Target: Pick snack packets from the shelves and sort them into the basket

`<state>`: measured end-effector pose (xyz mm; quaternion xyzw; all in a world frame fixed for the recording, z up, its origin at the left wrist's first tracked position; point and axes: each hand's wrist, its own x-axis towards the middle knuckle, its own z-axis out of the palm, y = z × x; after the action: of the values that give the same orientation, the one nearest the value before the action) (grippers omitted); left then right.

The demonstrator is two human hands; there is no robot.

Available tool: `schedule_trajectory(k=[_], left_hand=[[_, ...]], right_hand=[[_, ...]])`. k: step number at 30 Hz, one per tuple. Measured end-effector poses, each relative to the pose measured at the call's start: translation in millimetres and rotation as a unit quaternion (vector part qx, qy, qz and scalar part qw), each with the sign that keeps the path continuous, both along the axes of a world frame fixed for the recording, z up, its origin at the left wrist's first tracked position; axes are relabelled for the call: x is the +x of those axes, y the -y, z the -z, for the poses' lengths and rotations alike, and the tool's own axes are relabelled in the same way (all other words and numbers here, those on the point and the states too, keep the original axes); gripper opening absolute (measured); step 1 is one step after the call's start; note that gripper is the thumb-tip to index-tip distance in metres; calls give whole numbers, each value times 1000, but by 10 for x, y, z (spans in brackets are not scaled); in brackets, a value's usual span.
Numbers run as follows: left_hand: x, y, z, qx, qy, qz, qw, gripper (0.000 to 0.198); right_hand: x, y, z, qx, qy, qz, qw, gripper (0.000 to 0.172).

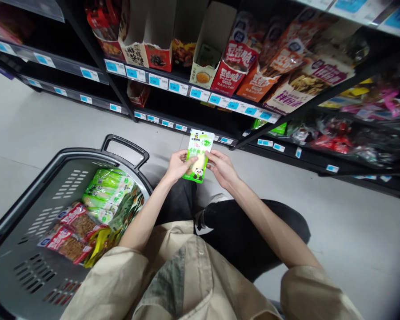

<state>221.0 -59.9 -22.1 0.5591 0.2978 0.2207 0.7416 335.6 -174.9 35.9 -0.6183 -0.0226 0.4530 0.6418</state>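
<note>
A green and white snack packet (199,149) with a panda printed near its bottom is held upright in front of me, its printed face towards me. My left hand (181,165) grips the packet's left edge, thumb across the front. On the opposite edge, my right hand (222,166) pinches it between thumb and fingers. To my left stands a grey shopping basket (50,178). Inside it lie several green and white packets (108,193), red-labelled snack packets (70,231) and yellow packets (100,244).
A black shelf unit (200,95) with blue price tags runs across ahead. Its upper level carries cardboard display boxes (231,66) of snacks. Bagged goods (336,138) fill the lower shelves at right. The basket's raised handle (126,144) points towards the shelf. Pale floor tiles (356,213) lie below.
</note>
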Motion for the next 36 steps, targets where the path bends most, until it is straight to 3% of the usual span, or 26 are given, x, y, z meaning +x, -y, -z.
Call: schedule_trajectory(k=[14, 21, 26, 30, 32, 36], left_hand=[[-1, 15, -11, -12, -9, 2, 1000, 35], [34, 3, 11, -30, 20, -14, 999, 38], [28, 42, -79, -34, 80, -4, 996, 47], [32, 19, -62, -44, 99, -11, 994, 54], [55, -12, -7, -59, 101, -41, 992, 60], [104, -85, 138, -119, 63, -96, 986, 74]], right_hand=[[34, 28, 32, -12, 12, -18, 1000, 40], [95, -167, -17, -19, 129, -91, 987, 44], [208, -290, -264, -10, 256, -188, 948, 50], [336, -294, -459, -51, 361, -298, 882, 53], [403, -326, -535, -51, 412, -299, 859, 56], [537, -542, -839, -22, 527, -224, 819, 59]])
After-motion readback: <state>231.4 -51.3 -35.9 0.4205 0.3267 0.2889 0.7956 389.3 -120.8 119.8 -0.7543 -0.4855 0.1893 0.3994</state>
